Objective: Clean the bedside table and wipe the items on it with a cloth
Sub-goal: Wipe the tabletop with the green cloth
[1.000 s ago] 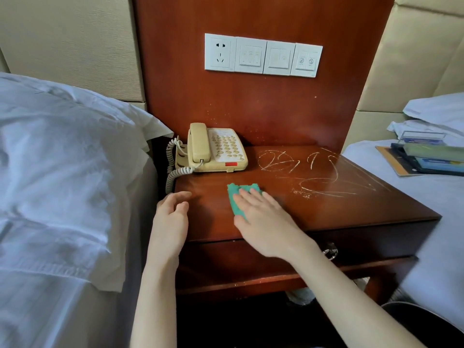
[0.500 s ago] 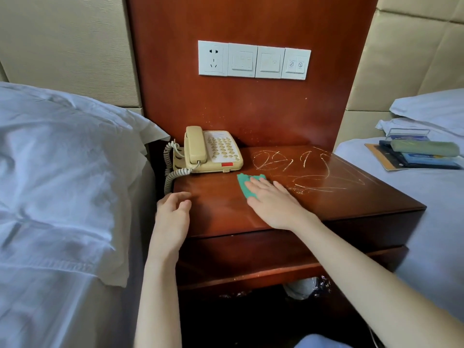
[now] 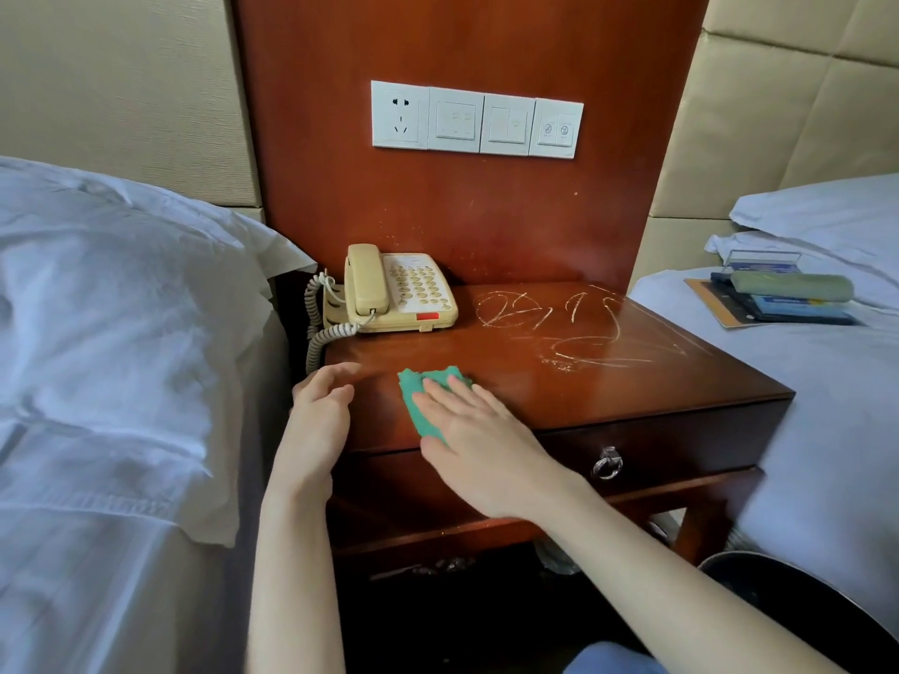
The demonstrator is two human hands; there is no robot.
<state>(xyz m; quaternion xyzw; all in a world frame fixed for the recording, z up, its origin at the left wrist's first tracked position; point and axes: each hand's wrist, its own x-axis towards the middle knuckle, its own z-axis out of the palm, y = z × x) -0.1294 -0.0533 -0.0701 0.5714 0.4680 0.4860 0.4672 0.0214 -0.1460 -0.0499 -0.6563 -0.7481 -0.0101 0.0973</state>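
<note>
Beds flank the wooden surface [image 3: 632,381]: left bed [image 3: 112,333], right bed [image 3: 827,406] carrying a stack of books [image 3: 778,304]. Cream telephone [image 3: 399,289] at back left. Pale scribbled residue [image 3: 574,328] across the right half. Single drawer [image 3: 656,459] closed, contents unseen. Right hand [image 3: 476,430] flat, fingers spread, pressing green cloth [image 3: 423,396] at front edge. Left hand [image 3: 321,411] open, loosely curled, just beside it.

One bedside table [image 3: 656,381] carries one telephone [image 3: 401,289] and one green cloth [image 3: 413,406]. Two hands show: the left hand [image 3: 318,415] and the right hand [image 3: 479,440]. Four wall plates [image 3: 476,120] sit above, two beds flank it, and one drawer ring [image 3: 607,463] hangs in front.
</note>
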